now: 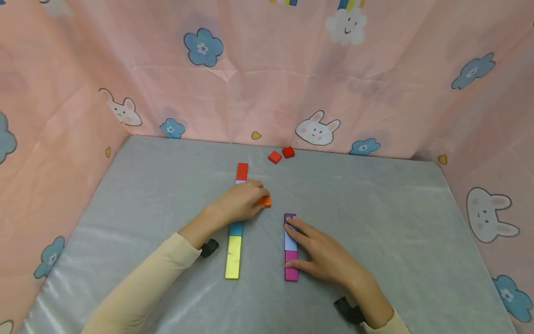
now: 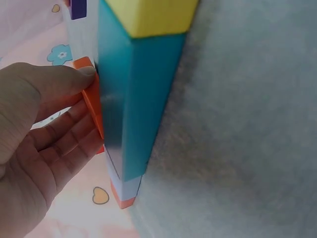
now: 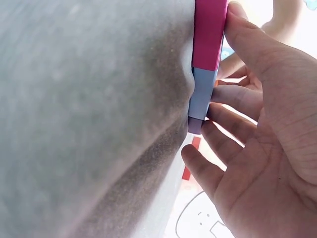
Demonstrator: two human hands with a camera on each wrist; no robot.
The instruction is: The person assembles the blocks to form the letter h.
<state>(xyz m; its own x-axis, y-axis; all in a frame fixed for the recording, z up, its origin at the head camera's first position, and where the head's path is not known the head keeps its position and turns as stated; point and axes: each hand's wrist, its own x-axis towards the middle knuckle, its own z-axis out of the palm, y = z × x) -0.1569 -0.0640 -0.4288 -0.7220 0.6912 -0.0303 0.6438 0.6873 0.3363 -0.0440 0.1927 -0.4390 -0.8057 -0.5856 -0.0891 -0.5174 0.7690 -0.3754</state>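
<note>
My left hand (image 1: 241,200) pinches an orange block (image 1: 265,201) between thumb and fingers, beside the left row. The left wrist view shows the thumb on this orange block (image 2: 94,101), close to a teal block (image 2: 129,99). That row runs from a red block (image 1: 242,171) at the far end through a light blue one to the teal block and a yellow block (image 1: 233,257); the hand covers part of it. My right hand (image 1: 327,253) touches the right row with extended fingers: purple block (image 1: 288,216), light blue block (image 1: 290,242), magenta block (image 1: 291,271).
Two small red blocks (image 1: 275,157) lie near the back edge of the grey table (image 1: 375,199). A pink patterned curtain (image 1: 258,83) surrounds the table at the back and sides. Black straps (image 1: 349,311) are at both wrists.
</note>
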